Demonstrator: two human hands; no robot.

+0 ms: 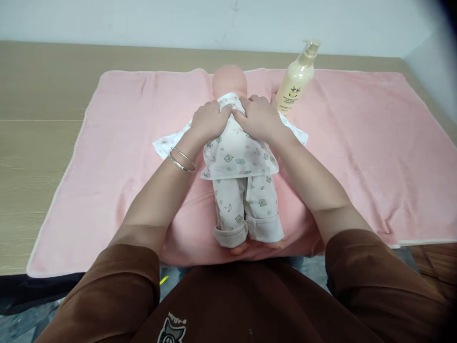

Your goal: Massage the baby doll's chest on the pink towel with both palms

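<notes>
A doll (240, 159) in a white patterned top and trousers lies lengthwise in the middle, its bare head at the far end and no face showing. My left hand (210, 120) is on the doll's left-side shoulder in the picture, fingers curled over it and thumb on the upper back. On the other shoulder rests my right hand (259, 116), its fingers bent over the cloth and its thumb near the other thumb. Both hands hold the doll through its top. The sleeves spread out to either side.
A pink blanket (357, 143) lies under the doll on a wooden table (39, 124). A cream pump bottle (295, 85) stands on the blanket just beyond my right hand. Behind the table rises a pale wall (143, 24).
</notes>
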